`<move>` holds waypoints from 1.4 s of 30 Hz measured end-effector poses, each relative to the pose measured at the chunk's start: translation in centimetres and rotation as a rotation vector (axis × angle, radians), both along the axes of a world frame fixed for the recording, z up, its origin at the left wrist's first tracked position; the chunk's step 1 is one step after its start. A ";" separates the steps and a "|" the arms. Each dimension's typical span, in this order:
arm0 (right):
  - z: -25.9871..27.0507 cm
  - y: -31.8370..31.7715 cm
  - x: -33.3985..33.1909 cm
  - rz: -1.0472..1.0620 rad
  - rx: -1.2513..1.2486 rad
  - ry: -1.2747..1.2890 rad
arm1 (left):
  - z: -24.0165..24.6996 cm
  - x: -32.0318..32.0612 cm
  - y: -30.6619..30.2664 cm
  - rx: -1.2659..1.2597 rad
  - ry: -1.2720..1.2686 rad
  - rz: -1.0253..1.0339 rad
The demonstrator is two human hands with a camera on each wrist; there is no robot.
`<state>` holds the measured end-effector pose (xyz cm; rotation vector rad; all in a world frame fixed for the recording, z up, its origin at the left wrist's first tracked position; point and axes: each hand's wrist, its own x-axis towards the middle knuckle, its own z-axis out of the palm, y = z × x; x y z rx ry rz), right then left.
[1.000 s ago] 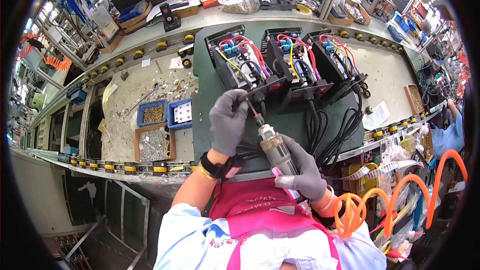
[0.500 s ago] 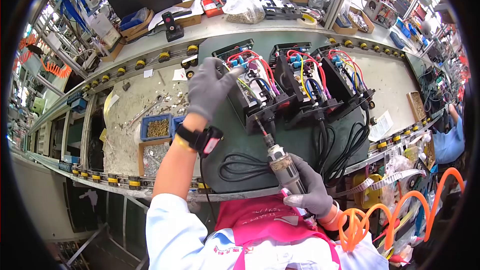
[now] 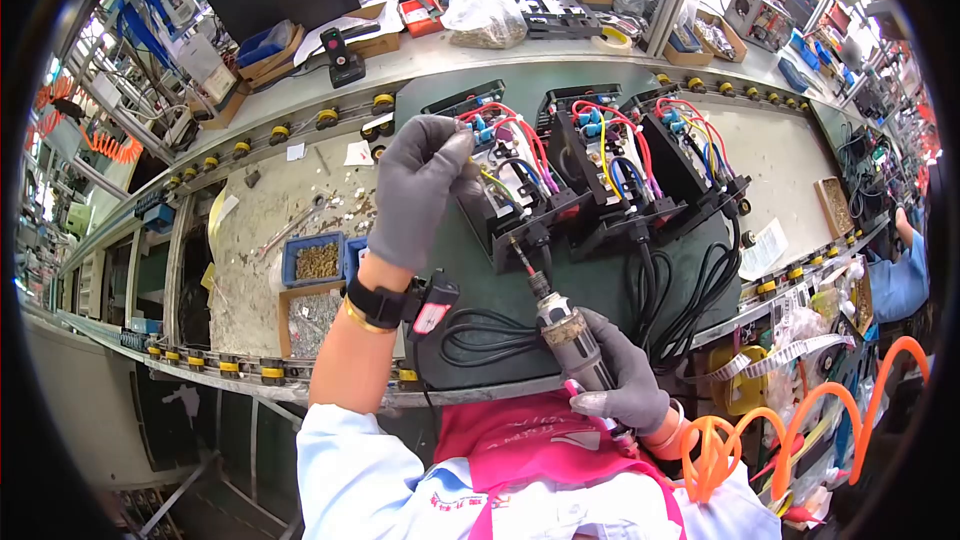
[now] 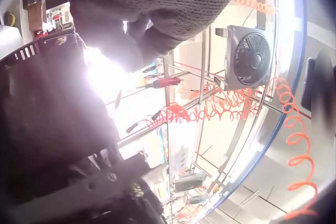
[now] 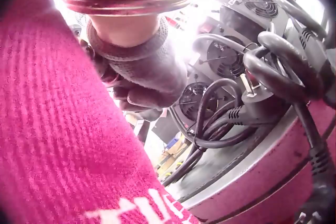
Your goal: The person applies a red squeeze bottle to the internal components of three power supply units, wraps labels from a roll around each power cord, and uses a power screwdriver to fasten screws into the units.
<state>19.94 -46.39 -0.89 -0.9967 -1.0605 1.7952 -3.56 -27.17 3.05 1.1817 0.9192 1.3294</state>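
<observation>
My gloved left hand (image 3: 415,190) is raised at the left side of the nearest black unit (image 3: 505,175), its thumb and forefinger pinched together. A tiny brassy piece seems to show at the tips, too small to name. The left wrist view has this glove (image 4: 152,14) with curled fingers, against glare. Low in front of the units, my right hand (image 3: 630,380) grips a grey power screwdriver (image 3: 573,340), its bit pointing up at the unit's front plate. In the right wrist view the curled glove (image 5: 152,77) hides most of the tool.
Two more black units (image 3: 610,165) (image 3: 695,155) stand to the right, with coiled black cables (image 3: 700,290) before them. At left are a blue bin of brassy parts (image 3: 316,260) and a carton of silvery parts (image 3: 312,320). An orange coiled hose (image 3: 800,410) loops at lower right.
My left hand has left the screwdriver's tip, gone up and left, then drawn its spread fingers into a pinch. The screwdriver has shifted slightly down and right, still gripped.
</observation>
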 end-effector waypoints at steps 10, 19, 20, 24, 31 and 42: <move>-0.4 0.1 0.8 0.031 -0.052 -0.137 | -3.1 -1.7 -0.2 0.884 0.653 -0.111; -0.3 -0.2 1.0 0.038 -0.117 -0.224 | -4.2 -1.4 -0.8 0.930 0.746 -0.031; -0.9 -0.4 1.3 0.032 -0.106 -0.239 | -3.6 -1.5 -1.6 0.901 0.775 0.019; -1.4 -0.6 1.7 0.054 -0.008 -0.315 | -4.4 -1.1 -2.0 0.785 0.602 0.104; -1.5 -0.3 2.3 0.138 -0.036 -0.365 | -3.0 -2.1 -0.4 0.833 0.805 -0.190; -1.3 0.7 2.0 0.160 0.080 -0.397 | -3.7 -1.0 0.3 0.761 0.811 -0.251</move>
